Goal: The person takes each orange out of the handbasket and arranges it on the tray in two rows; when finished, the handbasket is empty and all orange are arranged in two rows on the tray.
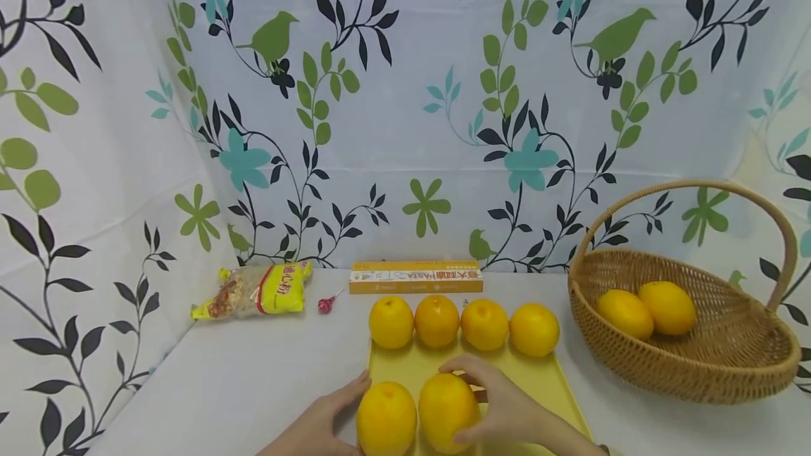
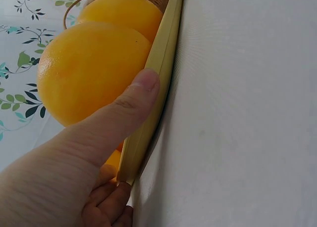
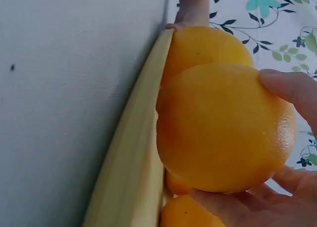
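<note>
A yellow tray (image 1: pixel 548 380) lies on the white table with a back row of several oranges (image 1: pixel 462 322) and two in front. My right hand (image 1: pixel 500 410) grips the front right orange (image 1: pixel 445 410), thumb (image 3: pixel 290 86) on one side and fingers (image 3: pixel 237 204) on the other. It sits against the front left orange (image 1: pixel 386 419). My left hand (image 1: pixel 326 421) holds the tray's left rim (image 2: pixel 159 64), with the thumb (image 2: pixel 133 103) on top beside that orange (image 2: pixel 91 71) and the fingers curled under the edge.
A wicker basket (image 1: pixel 728 368) with a hoop handle stands at the right, holding two oranges (image 1: pixel 646 308). At the back lie a pasta box (image 1: pixel 415 276), a snack bag (image 1: pixel 256 290) and a lollipop (image 1: pixel 325 303). Patterned cloth walls the back and left.
</note>
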A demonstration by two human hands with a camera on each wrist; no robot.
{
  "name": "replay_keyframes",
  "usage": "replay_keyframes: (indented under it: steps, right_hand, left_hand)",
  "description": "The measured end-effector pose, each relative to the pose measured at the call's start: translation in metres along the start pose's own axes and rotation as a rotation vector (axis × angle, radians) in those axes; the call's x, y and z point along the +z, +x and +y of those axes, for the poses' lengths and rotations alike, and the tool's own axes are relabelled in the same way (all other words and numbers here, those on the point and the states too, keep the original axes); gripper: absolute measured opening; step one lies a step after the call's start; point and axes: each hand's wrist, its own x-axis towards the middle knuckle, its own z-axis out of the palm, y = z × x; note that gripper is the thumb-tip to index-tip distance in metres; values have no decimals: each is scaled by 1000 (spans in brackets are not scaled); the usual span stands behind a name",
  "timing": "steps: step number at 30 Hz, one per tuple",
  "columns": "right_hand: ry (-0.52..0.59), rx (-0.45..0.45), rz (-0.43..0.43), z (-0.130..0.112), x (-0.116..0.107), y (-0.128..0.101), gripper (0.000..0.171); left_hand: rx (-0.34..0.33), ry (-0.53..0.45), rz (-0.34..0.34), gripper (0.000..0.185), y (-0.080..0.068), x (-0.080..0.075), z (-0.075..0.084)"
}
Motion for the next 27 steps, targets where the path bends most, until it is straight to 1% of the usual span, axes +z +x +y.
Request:
replay_keyframes:
  steps: [2,4,9,11,13,15,20,22,25,27]
  right_hand:
    - [-16,9,-26,3,0,0,63]
    - [-8,12,-45,4,0,0,63]
    - [132,6,-94,6,0,0,60]
    - [171,2,-114,8,1,1,61]
    - [161,8,-122,8,1,1,61]
    - [128,15,-126,9,0,0,62]
    - [26,25,-124,8,-9,-4,66]
    - [-1,11,-121,5,-15,-5,68]
    - [-44,-33,-75,-3,-28,-4,69]
    - [-70,-62,-15,-12,-42,-5,67]
  left_hand:
    - [-8,-2,3,80,0,0,1]
    - [-8,-2,5,80,0,0,2]
    - [18,-5,-3,78,0,-1,-1]
    - [28,2,-4,79,1,-1,-1]
    - [28,6,-6,80,1,-1,-2]
    - [28,6,-6,80,1,0,-2]
    - [32,-6,-14,78,6,0,2]
    - [31,15,-13,75,7,1,3]
    - [28,64,1,72,6,1,2]
    - [32,98,9,70,6,1,1]
